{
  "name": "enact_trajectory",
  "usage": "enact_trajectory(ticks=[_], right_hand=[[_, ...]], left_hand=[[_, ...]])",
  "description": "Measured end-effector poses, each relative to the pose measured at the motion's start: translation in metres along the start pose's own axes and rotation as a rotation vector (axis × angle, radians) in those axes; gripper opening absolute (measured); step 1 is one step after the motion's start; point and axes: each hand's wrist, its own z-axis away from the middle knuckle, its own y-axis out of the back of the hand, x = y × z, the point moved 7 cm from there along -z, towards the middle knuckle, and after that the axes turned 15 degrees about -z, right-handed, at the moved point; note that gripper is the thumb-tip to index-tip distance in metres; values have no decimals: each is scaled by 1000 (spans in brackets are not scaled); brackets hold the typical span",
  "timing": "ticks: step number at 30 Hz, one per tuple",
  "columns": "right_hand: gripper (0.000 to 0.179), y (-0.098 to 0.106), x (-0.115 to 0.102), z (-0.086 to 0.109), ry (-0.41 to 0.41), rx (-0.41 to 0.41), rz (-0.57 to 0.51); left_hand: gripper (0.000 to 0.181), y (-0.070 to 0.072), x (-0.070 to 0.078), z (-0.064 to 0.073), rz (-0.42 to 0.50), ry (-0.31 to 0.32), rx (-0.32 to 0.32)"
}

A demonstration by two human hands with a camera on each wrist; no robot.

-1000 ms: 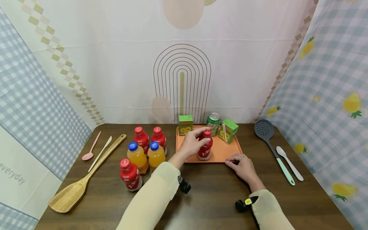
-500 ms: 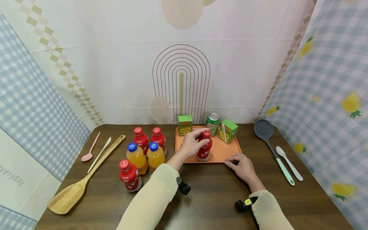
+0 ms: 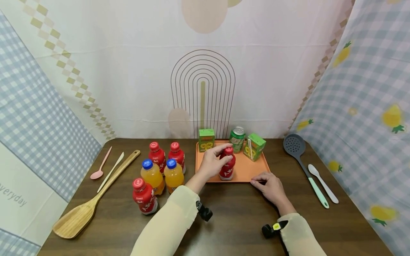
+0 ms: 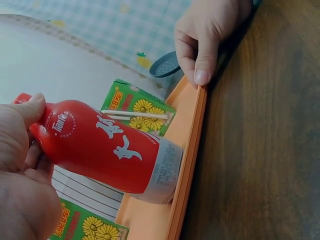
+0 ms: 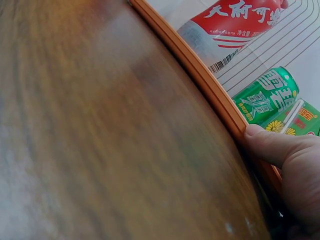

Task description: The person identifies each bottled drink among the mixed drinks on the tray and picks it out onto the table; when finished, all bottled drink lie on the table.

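My left hand point(image 3: 210, 163) grips a red bottle point(image 4: 102, 142) around its neck and cap, thumb on one side and fingers on the other. The bottle stands upright near the front edge of an orange tray point(image 3: 248, 175). At the tray's front right, my right hand point(image 3: 270, 186) pinches the rim, its thumb point(image 5: 260, 134) on the outer side. Behind the bottle on the tray are a green can point(image 3: 237, 138) and a green juice box point(image 3: 255, 146) with a straw. Another green juice box point(image 3: 206, 139) sits at the back left corner.
Left of the tray stand red bottles point(image 3: 145, 196) and orange-drink bottles point(image 3: 174, 174) with blue caps. A wooden spatula point(image 3: 78, 218), a white knife point(image 3: 110, 172) and a pink spoon point(image 3: 97, 174) lie farther left. A skimmer point(image 3: 294, 145) and a white spoon point(image 3: 323, 183) lie right.
The red bottle and my left hand have shifted very slightly left and toward the front of the tray. My right hand has stayed on the tray rim.
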Motion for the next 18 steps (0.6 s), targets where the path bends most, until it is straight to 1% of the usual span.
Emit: enact_trajectory(ticks=[4, 10, 14, 18], right_hand=[[5, 0, -1, 0, 12, 4, 4], [6, 2, -2, 0, 18, 5, 11], [5, 2, -2, 0, 19, 3, 15], [5, 2, -2, 1, 28, 10, 17]], left_hand=[[40, 4, 3, 3, 25, -18, 19], [41, 11, 11, 9, 72, -34, 24], [41, 15, 15, 13, 64, -50, 26], [42, 20, 18, 19, 45, -44, 36]])
